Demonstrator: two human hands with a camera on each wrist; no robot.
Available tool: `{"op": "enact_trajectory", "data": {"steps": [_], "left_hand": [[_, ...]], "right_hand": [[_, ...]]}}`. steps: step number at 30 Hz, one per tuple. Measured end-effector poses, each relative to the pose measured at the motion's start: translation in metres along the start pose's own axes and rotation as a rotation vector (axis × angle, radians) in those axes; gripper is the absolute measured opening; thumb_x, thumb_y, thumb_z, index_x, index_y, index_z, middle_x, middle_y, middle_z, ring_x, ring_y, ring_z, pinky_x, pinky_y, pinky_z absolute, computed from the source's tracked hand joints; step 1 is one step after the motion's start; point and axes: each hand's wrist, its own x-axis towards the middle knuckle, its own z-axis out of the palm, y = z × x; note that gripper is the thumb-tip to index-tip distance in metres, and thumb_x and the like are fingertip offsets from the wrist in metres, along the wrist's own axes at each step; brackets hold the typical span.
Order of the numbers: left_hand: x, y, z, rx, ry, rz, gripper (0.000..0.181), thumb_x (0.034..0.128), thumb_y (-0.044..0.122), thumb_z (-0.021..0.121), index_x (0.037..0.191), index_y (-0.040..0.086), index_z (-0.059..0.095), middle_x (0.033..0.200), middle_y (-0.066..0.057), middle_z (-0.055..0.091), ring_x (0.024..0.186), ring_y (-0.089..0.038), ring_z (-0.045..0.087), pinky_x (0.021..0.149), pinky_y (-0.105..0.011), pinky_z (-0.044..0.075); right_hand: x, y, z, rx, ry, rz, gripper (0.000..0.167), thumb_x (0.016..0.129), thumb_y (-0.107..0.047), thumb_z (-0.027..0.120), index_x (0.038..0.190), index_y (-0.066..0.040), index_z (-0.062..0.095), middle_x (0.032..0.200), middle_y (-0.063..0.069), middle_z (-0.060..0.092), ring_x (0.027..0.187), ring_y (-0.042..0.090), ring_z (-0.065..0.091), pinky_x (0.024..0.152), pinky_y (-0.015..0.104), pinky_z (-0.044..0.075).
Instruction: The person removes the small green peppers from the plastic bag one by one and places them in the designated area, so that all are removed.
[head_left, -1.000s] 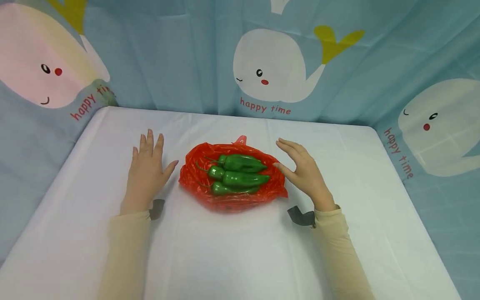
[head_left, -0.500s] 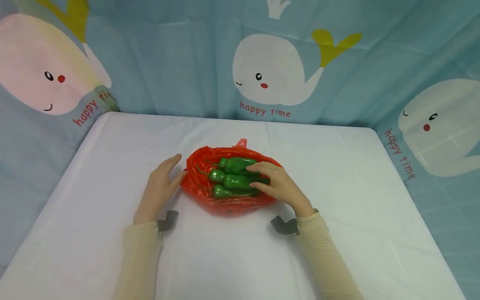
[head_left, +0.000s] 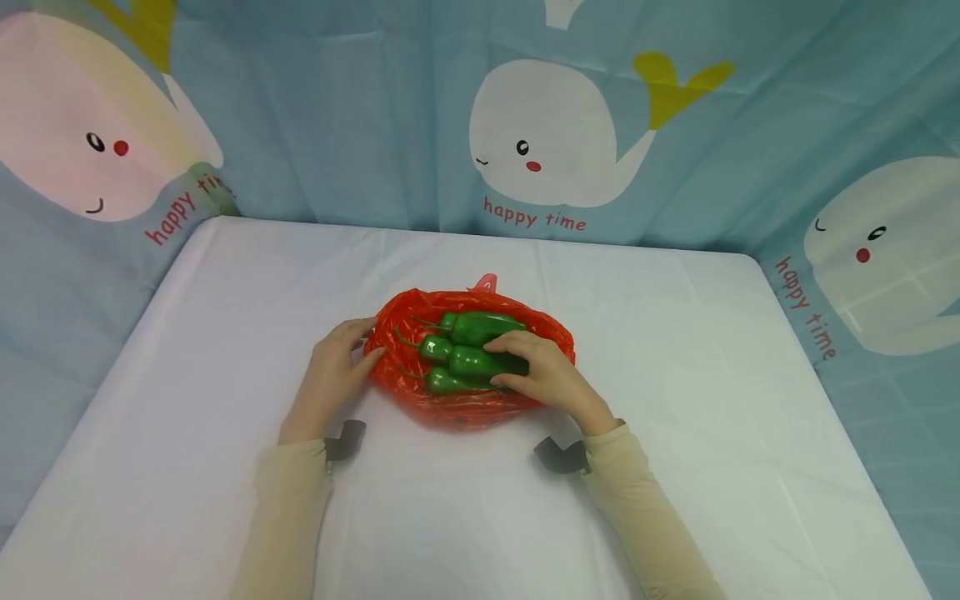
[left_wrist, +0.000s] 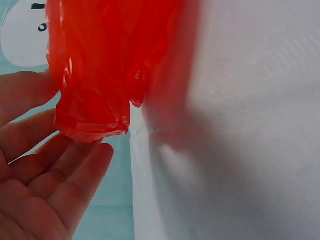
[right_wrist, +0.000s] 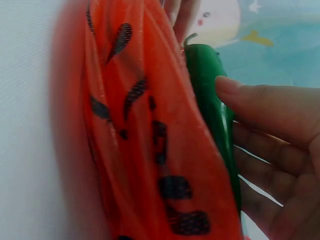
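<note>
A red plastic bag lies on the white table with its mouth open upward. Three green peppers sit in it side by side, stems toward the left. My right hand reaches over the bag and grips the middle green pepper with thumb and fingers near its tip end. In the right wrist view the thumb lies against a green pepper. At the bag's left end my left hand holds the rim between thumb and fingers; the left wrist view shows the fingers around the red plastic.
The white tablecloth surrounds the bag. A blue curtain with printed whales hangs behind and beside the table. A small bag handle stands up at the bag's far side. Dark wrist mounts show at both cuffs.
My left hand has moved right onto the bag's left rim. The right hand has come in from the bag's right side and taken hold of the middle pepper.
</note>
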Motion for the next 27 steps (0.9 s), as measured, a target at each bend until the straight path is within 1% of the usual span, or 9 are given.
{"op": "enact_trajectory", "data": {"steps": [6,11,18,27], "left_hand": [[0.0006,-0.0001,0.0027,-0.028,0.011,-0.007,0.047,0.0858,0.003,0.067,0.129,-0.006,0.052,0.124,-0.02,0.054,0.107,-0.035,0.057,0.093,-0.049,0.05],[0.0006,-0.0002,0.004,-0.031,0.025,-0.001,0.047,0.0849,0.003,0.068,0.128,-0.007,0.052,0.122,-0.02,0.054,0.105,-0.034,0.058,0.091,-0.047,0.051],[0.0015,-0.0004,0.0038,-0.028,0.005,-0.022,0.047,0.0858,0.003,0.067,0.129,-0.006,0.051,0.122,-0.02,0.053,0.107,-0.035,0.056,0.093,-0.049,0.049],[0.0011,0.0015,0.0023,-0.015,-0.007,-0.044,0.049,0.0856,0.003,0.067,0.13,-0.006,0.05,0.122,-0.021,0.053,0.108,-0.036,0.056,0.093,-0.049,0.049]], "right_hand": [[0.0,0.0019,0.003,-0.019,-0.001,0.047,0.043,0.077,-0.017,0.079,0.116,-0.007,0.065,0.115,0.004,0.063,0.113,0.02,0.054,0.097,0.037,0.048],[0.0002,0.0014,0.0044,-0.04,-0.011,0.089,0.045,0.078,-0.019,0.079,0.118,-0.007,0.064,0.118,0.005,0.062,0.115,0.021,0.052,0.098,0.038,0.048],[0.0003,0.0025,0.0049,-0.047,0.011,0.067,0.042,0.078,-0.017,0.078,0.117,-0.007,0.064,0.116,0.005,0.063,0.113,0.021,0.053,0.097,0.037,0.048],[0.0007,0.0046,0.0058,-0.009,0.06,0.023,0.04,0.077,-0.015,0.079,0.114,-0.005,0.066,0.112,0.005,0.065,0.109,0.02,0.057,0.095,0.035,0.05]]}}
